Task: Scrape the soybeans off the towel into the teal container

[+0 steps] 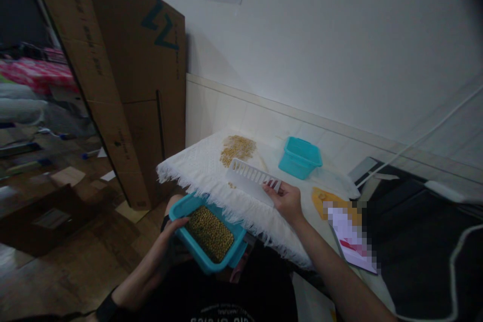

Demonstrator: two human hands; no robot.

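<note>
My left hand (170, 241) is closed on the near end of a teal plastic box (234, 254) filled with yellow-green beans (210, 233). I hold it just below the fringed front edge of a white cloth (199, 166). My right hand (287, 202) grips a white slotted plastic scraper (249, 179) that rests flat on the cloth. A pile of the same beans (237, 148) lies on the cloth beyond the scraper.
A second teal box (300, 157) stands further back on the table. A tall cardboard box (130, 70) leans at the left. Papers (349, 234) and a white cable (418, 137) lie to the right, near a dark surface (415, 241).
</note>
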